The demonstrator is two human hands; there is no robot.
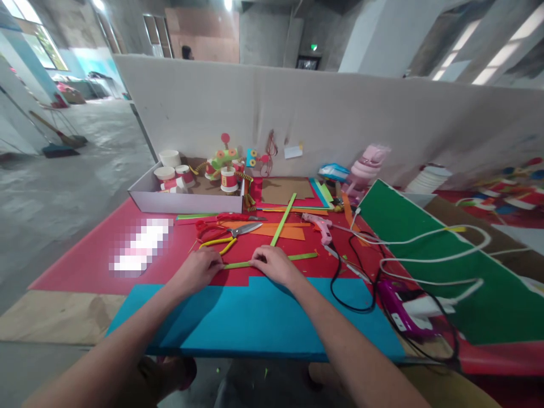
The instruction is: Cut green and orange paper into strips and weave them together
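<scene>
A narrow green paper strip lies crosswise near the front of the table. Its left end is pinched in the fingertips of my left hand. Farther along the same strip, my right hand is closed with thumb and fingers on it, and the right end runs out beyond that hand. A second, lighter green strip slants away from behind my right hand. Just past my left hand are yellow-handled pliers and red-handled scissors. Below both hands is a blue sheet.
A pink glue gun lies right of centre, its cable running among tangled cords by a purple power strip. Behind stands a shallow white box with paper cups and a paper-cup figure. A green board leans at right.
</scene>
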